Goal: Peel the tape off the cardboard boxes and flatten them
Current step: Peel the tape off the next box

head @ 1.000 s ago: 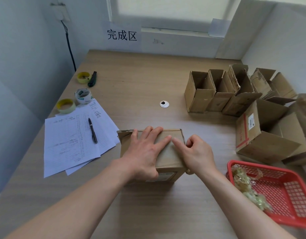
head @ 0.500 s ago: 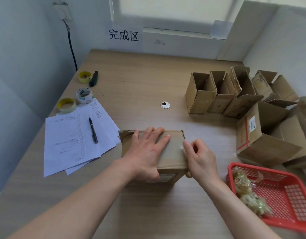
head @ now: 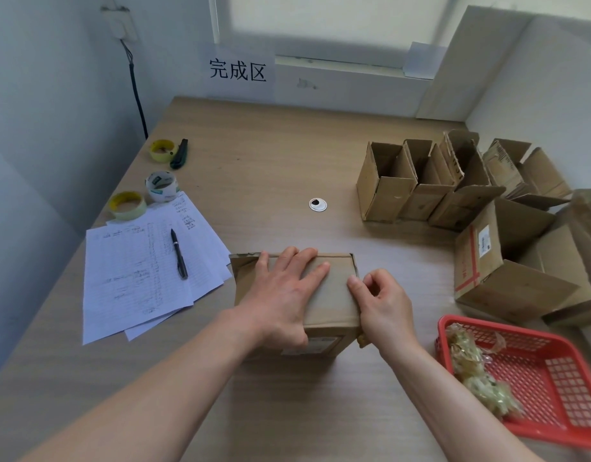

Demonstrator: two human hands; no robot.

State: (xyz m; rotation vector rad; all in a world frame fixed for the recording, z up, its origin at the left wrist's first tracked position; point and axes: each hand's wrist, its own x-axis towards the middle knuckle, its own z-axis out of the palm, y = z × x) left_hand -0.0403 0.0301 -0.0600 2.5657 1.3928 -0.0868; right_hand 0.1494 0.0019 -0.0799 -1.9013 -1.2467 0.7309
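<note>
Closed brown cardboard box (head: 330,295) sits near the front middle of the light wood counter (head: 287,155). Left hand (head: 284,295) lies flat on the box top, fingers straight, pressing down. Right hand (head: 384,305) is at the box's right edge, fingers curled, fingertips pinching at the top edge; what they pinch is too small to tell. Red plastic basket (head: 554,391) with crumpled clear tape (head: 477,371) just right. Opened cardboard boxes (head: 430,181) stand far right.
</note>
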